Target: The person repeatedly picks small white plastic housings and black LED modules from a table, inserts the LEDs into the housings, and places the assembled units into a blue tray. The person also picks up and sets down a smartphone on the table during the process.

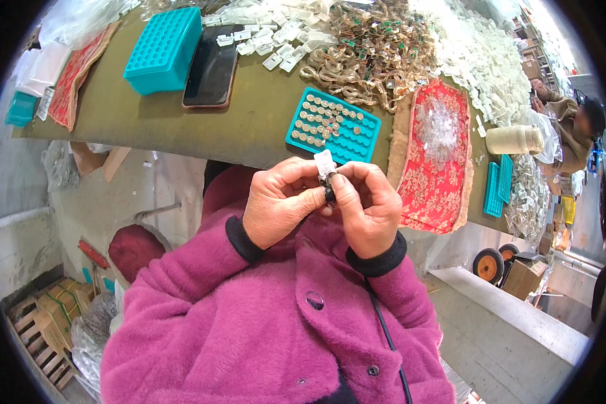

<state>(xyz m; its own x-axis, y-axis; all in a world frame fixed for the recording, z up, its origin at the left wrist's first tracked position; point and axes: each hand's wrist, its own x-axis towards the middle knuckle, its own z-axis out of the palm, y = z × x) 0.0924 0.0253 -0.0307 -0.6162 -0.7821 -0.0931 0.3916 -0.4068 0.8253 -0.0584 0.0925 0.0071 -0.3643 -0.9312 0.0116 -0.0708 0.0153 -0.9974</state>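
Observation:
Close in front of my chest, both hands meet at a small white plastic case (324, 161) with a dark piece (329, 193) below it. My left hand (281, 202) pinches it from the left, thumb and index finger together. From the other side my right hand (369, 205) grips it, thumb pressed on the front. The fingers partly hide the dark piece, so its kind is unclear. Just beyond the hands lies a teal tray (361, 149) with rows of round pockets, many filled with silver button cells (314, 121).
A red patterned cloth (438, 185) lies to the right, with coiled thin wires (363, 57) and white plastic cases (286, 54) heaped behind. Left stand a phone (211, 71) and stacked teal trays (161, 54). At far right are a jar (515, 140) and another person (572, 128).

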